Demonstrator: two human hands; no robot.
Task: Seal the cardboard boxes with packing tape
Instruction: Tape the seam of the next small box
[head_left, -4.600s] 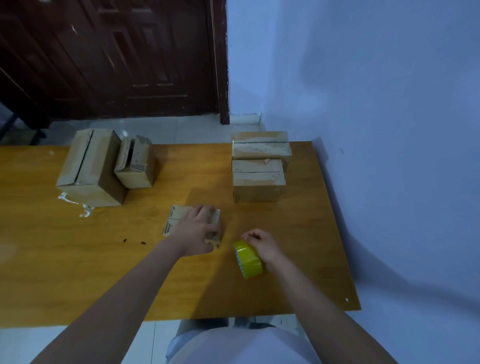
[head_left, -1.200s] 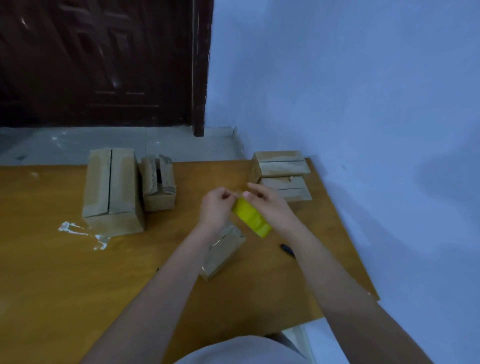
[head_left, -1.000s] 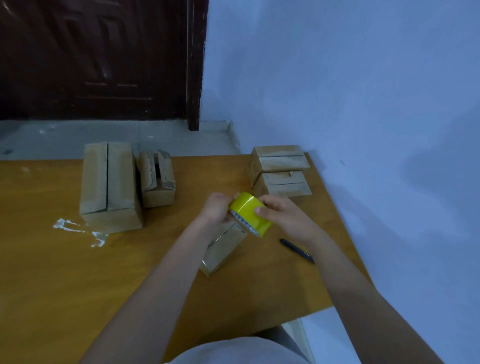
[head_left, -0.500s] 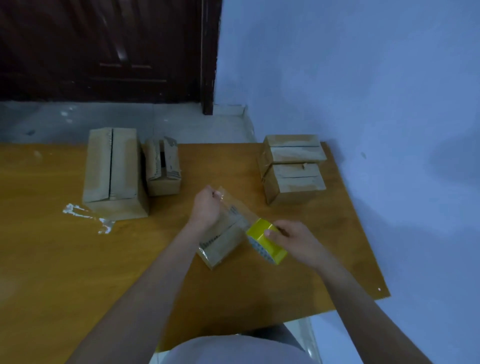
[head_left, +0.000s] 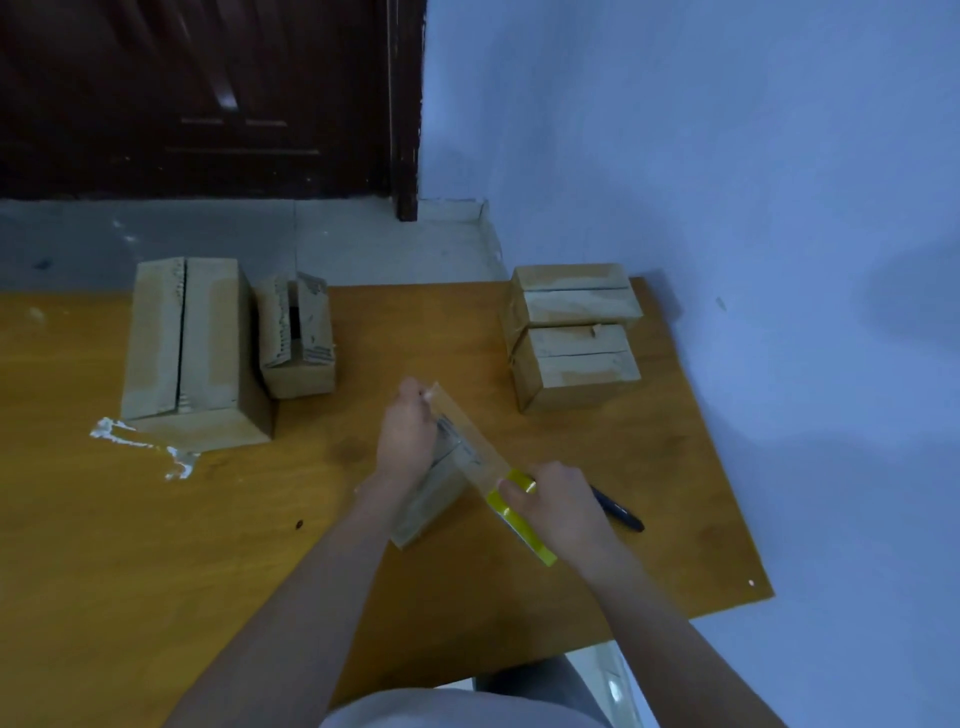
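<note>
Tape strip (head_left: 470, 441) stretches between both hands, over box (head_left: 431, 493).

dim, bluish cast | soft focus | wide-angle edge bending | faint shadows

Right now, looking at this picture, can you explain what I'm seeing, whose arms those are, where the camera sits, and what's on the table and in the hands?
There is no machine here: a person wears one camera on the head, looking down at their own bare arms. The left hand pinches the free end of a clear strip of tape stretched over a small brown cardboard box. The right hand grips the yellow roll of packing tape. On the orange wooden table stand a tall cardboard box, a small open box beside it, and two brown boxes near the wall. A black pen lies by the right hand.
</note>
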